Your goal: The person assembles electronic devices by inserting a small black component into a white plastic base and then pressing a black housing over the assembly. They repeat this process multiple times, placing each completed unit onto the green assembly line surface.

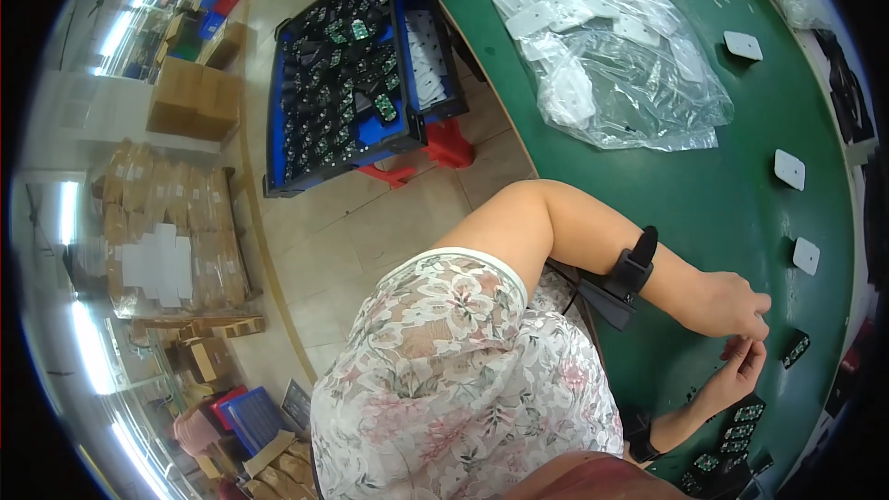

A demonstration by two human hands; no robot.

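Note:
Over the green table [639, 194], my left hand [727, 306] reaches in with fingers bent and pressed together. My right hand [730, 381] meets it from below in the picture, thumb and fingertips pinched close to the left fingertips. Whatever is between the fingers is too small or hidden to make out. Just right of the hands lies a small dark circuit board [795, 349]. Several more circuit boards [738, 433] lie in a group beside my right wrist. A white rounded-square plate [806, 256] rests beyond my left hand.
Two more white plates, one [789, 169] nearer and one [743, 46] farther up, lie along the table. A clear plastic bag [681, 111] holds many white plates. Left of the table, a blue-lined black crate [407, 141] full of circuit boards sits on red stools [451, 143]. Wrapped cartons [171, 194] stand farther left.

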